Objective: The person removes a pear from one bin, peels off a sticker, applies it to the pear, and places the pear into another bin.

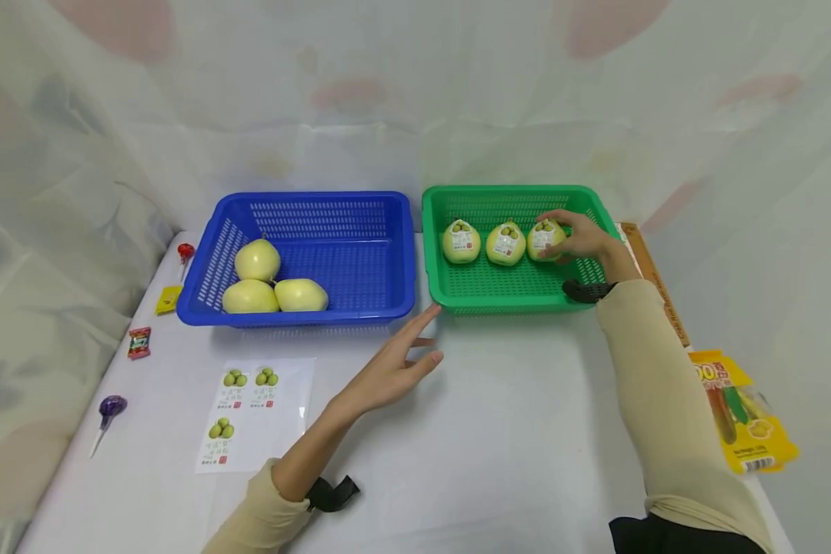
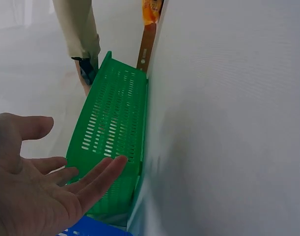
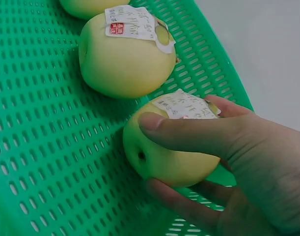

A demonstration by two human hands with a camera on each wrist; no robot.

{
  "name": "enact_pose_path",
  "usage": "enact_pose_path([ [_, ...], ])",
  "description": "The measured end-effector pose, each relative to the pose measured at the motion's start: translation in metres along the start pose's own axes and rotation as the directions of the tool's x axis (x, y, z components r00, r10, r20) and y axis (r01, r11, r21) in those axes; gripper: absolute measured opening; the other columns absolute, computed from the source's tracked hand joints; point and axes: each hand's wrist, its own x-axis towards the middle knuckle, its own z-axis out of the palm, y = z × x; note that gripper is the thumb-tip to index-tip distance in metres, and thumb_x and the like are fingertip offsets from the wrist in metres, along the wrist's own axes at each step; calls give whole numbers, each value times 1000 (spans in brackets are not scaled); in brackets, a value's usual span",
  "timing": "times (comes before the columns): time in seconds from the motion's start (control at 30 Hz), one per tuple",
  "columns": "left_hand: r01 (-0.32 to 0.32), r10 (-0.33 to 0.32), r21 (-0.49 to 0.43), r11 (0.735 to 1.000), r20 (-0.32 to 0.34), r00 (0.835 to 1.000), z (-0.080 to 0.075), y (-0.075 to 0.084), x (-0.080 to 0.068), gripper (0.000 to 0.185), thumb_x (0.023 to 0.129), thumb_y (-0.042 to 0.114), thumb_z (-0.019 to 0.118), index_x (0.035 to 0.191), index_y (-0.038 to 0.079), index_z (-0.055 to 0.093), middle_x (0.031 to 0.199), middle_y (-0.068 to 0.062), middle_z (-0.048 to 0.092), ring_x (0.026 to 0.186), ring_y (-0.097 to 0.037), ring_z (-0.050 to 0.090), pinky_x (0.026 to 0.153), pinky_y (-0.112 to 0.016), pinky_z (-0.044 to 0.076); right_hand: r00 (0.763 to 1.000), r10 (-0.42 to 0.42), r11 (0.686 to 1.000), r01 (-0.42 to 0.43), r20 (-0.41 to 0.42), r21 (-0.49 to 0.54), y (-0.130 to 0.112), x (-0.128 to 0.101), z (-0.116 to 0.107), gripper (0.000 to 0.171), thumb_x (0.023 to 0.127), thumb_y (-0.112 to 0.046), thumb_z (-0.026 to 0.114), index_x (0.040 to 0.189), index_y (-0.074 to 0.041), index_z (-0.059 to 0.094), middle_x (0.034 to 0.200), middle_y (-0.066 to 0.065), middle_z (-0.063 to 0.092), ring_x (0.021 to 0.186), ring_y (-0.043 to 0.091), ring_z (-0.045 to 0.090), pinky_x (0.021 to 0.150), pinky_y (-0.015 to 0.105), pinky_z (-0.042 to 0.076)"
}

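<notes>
My right hand (image 1: 573, 237) (image 3: 213, 162) grips the rightmost of three labelled yellow-green pomelos (image 1: 544, 238) (image 3: 164, 147) inside the green basket (image 1: 498, 285) (image 3: 37, 147); thumb and fingers curl round it. The middle labelled pomelo (image 1: 505, 243) (image 3: 125, 56) and the left one (image 1: 461, 241) stand beside it in a row. My left hand (image 1: 402, 362) (image 2: 46, 182) hovers flat over the table, fingers straight, fingertips near the green basket's (image 2: 115, 132) front left corner. Three unlabelled pomelos (image 1: 266, 281) lie in the blue basket (image 1: 346, 231).
A sticker sheet (image 1: 249, 412) with three fruit labels lies on the white table in front of the blue basket. Lollipops (image 1: 109, 408) and small sweets (image 1: 139, 342) sit at the left edge. A wooden ruler (image 1: 654, 281) and a yellow snack packet (image 1: 741, 412) lie at the right.
</notes>
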Motion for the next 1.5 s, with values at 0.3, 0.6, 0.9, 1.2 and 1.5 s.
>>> enact_pose_path([
  [0.3,-3,4,10,1000,-122,993,-22,-6,-50,68,112,26,63,171,25,30,177,-7,35,144,-39,62,100,-49,66,993,-14,997,24,119,-79,-47,-16,-30,97,101,-5,74,175,-12,12,177,35,10,147,62,45,109,62,59],
  [0.6,96,-86,8,995,-381,921,-46,-24,-93,78,111,21,64,174,21,19,175,-16,34,141,-39,64,101,-40,64,873,-468,884,464,135,65,-176,3,57,62,99,-8,77,156,-9,53,152,24,61,129,42,69,109,57,60],
  [0.9,91,-106,-54,994,-454,884,-55,-29,-104,76,111,18,63,175,23,20,181,-5,22,144,-31,59,96,-14,61,760,-379,924,277,528,264,-269,50,210,56,101,-19,78,154,-18,58,164,12,52,149,25,56,116,54,58],
  [1.2,60,-86,-72,996,-454,887,-54,-35,-100,75,112,17,62,174,21,22,182,-4,24,142,-22,61,95,-18,63,781,-151,961,-28,607,275,-274,53,252,61,104,-17,74,161,-25,53,172,8,40,151,40,52,114,51,59],
  [1.5,48,-67,-52,997,-465,883,-56,-36,-99,73,112,15,61,174,23,24,181,-3,26,138,-12,63,94,-18,64,784,-194,938,-28,590,345,-270,54,265,58,103,-15,74,158,-28,58,175,1,39,161,33,40,123,60,50],
])
